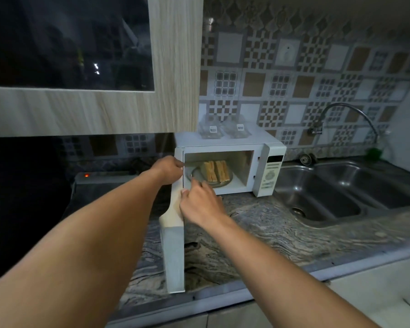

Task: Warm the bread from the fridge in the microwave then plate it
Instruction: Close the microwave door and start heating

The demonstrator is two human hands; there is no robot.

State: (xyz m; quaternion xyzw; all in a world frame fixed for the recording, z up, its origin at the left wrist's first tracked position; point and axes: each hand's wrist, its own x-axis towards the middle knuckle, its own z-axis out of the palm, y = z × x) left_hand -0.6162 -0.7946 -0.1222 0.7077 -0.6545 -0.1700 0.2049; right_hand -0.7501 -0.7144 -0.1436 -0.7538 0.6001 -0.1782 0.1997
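While the left grip (pixel 169 170) clasps the open microwave door (pixel 174 252), layered golden bread wedges (pixel 216 171) stand upright on a plate (pixel 219 184) inside; whether the right grip (pixel 200 204) pinches anything, I cannot tell.

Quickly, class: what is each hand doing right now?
Left hand: grips the microwave door.
Right hand: at the plate rim; hold cannot be told.

Left fingers (pixel 179 165) partly behind door (pixel 175 254)
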